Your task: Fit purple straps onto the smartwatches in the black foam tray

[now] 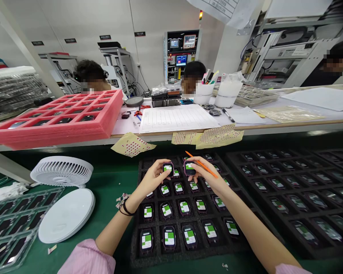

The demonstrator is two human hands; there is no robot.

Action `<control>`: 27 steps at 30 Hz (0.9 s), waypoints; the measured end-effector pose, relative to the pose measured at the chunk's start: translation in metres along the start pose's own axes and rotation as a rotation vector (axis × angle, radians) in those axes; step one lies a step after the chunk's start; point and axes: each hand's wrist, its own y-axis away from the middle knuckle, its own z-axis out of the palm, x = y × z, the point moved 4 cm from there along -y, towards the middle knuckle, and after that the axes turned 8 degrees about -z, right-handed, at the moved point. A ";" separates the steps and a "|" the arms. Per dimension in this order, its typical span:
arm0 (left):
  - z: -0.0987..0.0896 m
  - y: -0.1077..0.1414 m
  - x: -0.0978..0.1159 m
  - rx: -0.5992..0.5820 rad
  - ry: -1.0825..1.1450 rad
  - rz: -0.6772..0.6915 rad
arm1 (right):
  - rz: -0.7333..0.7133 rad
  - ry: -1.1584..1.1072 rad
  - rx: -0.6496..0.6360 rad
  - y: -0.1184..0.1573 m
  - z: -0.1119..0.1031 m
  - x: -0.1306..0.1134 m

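Over the far rows of a black foam tray (157,260), my left hand (153,176) is closed round a small watch (168,168) with a green and white screen. To its right, my right hand (202,171) grips a second watch (189,167) with a similar screen. An orange pen (201,164) lies across the fingers of my right hand. Several watches with lit green and white screens sit in the tray's compartments below my hands. My forearms hide part of the tray's sides.
More black trays of watches (305,232) lie on the right. A white fan (65,213) and a clear tray (15,224) are on the left. On the raised shelf are a pink foam tray (103,125), a form (177,118) and white cups (203,93). People sit beyond.
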 end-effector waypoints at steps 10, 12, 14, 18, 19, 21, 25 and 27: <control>0.000 0.000 0.000 0.008 -0.002 -0.004 | 0.019 -0.002 0.047 0.000 -0.003 0.004; 0.000 0.001 0.000 0.007 -0.004 -0.004 | 0.018 0.002 0.025 -0.001 -0.003 0.004; 0.000 0.001 0.001 0.006 -0.005 -0.002 | 0.008 0.009 -0.019 -0.001 -0.002 0.003; 0.000 0.001 0.002 0.012 -0.007 -0.003 | -0.009 0.018 -0.103 0.000 -0.001 0.001; -0.001 0.001 0.002 0.014 -0.009 -0.005 | -0.007 0.017 -0.114 0.000 0.000 0.001; -0.001 0.001 0.001 0.012 -0.010 -0.004 | 0.000 0.017 -0.108 0.000 0.000 0.001; -0.001 0.000 0.001 0.006 -0.012 -0.002 | 0.023 0.027 -0.026 0.000 -0.002 0.002; -0.001 0.001 0.001 0.010 -0.016 -0.009 | 0.033 0.029 0.018 0.001 -0.004 0.002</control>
